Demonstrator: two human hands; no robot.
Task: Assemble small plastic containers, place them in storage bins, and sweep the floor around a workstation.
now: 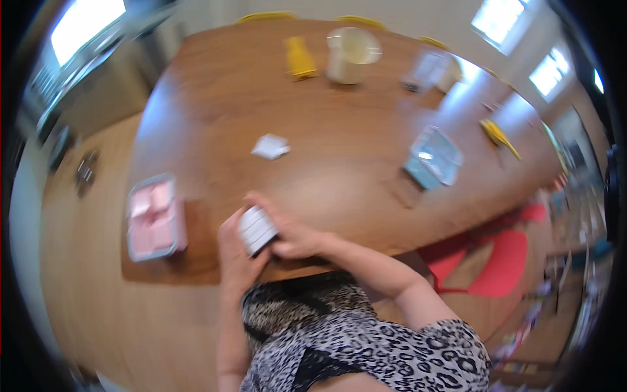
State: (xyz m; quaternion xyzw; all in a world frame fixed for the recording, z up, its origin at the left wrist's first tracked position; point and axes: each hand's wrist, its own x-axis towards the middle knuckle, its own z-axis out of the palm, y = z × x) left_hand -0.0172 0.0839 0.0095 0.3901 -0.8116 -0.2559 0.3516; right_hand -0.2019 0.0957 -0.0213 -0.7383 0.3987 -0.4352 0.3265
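At the table's near edge, both my hands are closed around a small white block-like thing with thin dark lines across its top (257, 229); blur hides its exact kind. My left hand (235, 247) wraps its left side, while my right hand (292, 236) grips it from the right, fingers curled over the far end. A few white paper-like pieces (270, 147) lie farther off on the table. To the left of my hands stands a pink divided container (154, 221) with a pale rim.
The brown wooden table (346, 150) bears a light-blue container with a clear lid (432, 160) at right and a slim yellow thing (499, 138) beyond. At the far side stand a yellow item (300, 59), a cream bucket (350, 59) and a clear container (426, 70). A red chair (503, 264) is at right.
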